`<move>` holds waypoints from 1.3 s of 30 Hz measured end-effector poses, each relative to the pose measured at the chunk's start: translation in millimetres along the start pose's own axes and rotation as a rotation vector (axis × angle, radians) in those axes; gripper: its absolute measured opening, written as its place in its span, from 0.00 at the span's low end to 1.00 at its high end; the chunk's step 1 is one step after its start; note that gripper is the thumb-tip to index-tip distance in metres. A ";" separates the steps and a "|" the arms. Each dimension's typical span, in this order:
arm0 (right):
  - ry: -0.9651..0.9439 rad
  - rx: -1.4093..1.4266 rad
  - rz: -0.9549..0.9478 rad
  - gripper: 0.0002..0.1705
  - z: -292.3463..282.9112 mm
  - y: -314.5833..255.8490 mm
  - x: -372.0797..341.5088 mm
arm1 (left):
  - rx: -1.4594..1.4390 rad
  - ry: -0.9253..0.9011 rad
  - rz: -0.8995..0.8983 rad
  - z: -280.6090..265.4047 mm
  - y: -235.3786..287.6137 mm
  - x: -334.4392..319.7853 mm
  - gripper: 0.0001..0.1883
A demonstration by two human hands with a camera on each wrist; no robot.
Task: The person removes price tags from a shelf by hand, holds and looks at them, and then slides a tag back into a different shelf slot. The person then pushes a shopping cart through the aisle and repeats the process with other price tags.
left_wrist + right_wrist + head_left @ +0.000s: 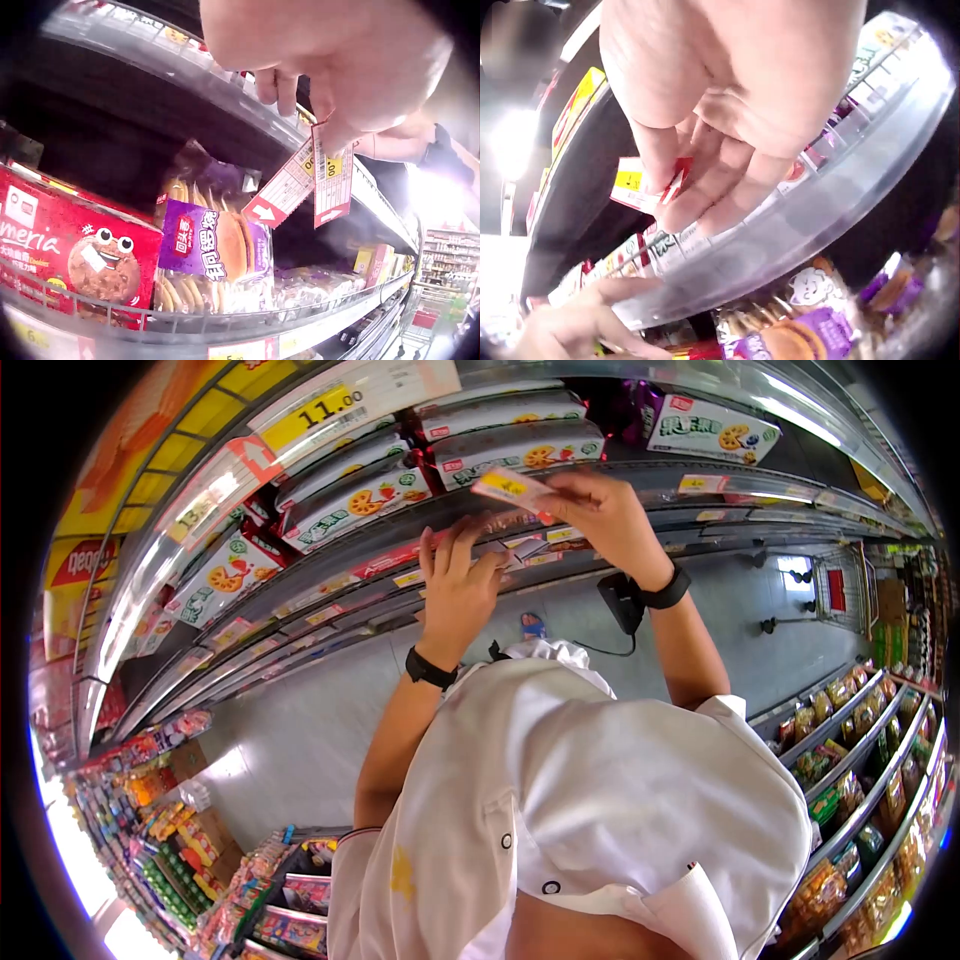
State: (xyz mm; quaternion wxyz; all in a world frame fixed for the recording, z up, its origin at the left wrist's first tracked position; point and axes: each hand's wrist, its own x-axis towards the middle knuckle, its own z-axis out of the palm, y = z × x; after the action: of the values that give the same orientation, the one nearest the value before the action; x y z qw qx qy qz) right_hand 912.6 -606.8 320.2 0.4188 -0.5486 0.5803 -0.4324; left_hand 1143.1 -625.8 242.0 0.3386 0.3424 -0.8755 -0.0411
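Note:
In the head view the right hand (603, 525) pinches a price tag (510, 488) with a yellow patch, held in front of the shelf edge. The right wrist view shows that tag (632, 182) between thumb and curled fingers. The left hand (462, 585) is lower and to the left, by the shelf rail, holding tags (522, 548) between thumb and fingers. In the left wrist view, two red-edged tags (332, 184) with arrows fan out below the left hand (330, 60). White biscuit boxes (520, 452) lie on the shelf behind the hands.
A red cookie box (75, 247) and purple-labelled cake bags (214, 240) stand on a lower shelf behind a wire rail. Tags line the shelf edges. The aisle floor (330, 710) lies below, with a cart (838, 590) at the right and more stocked shelves (850, 780) behind.

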 end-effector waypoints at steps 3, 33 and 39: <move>-0.045 -0.015 -0.164 0.15 -8.7 8.0 5.2 | 0.009 0.007 0.006 -4.5 5.5 2.7 0.13; 0.243 -0.277 -0.434 0.12 4.7 0.4 -2.4 | -0.045 -0.023 -0.045 -14.0 14.0 1.3 0.08; 0.237 -0.601 -0.650 0.11 5.0 10.1 6.1 | -0.047 -0.029 -0.043 -18.5 16.8 2.5 0.09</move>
State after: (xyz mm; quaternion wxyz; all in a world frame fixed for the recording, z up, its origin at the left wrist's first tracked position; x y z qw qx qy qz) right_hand 914.4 -612.9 309.1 0.0144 -0.7461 0.5215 -0.4136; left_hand 1143.7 -611.6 262.7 0.3328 0.3524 -0.8716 -0.0738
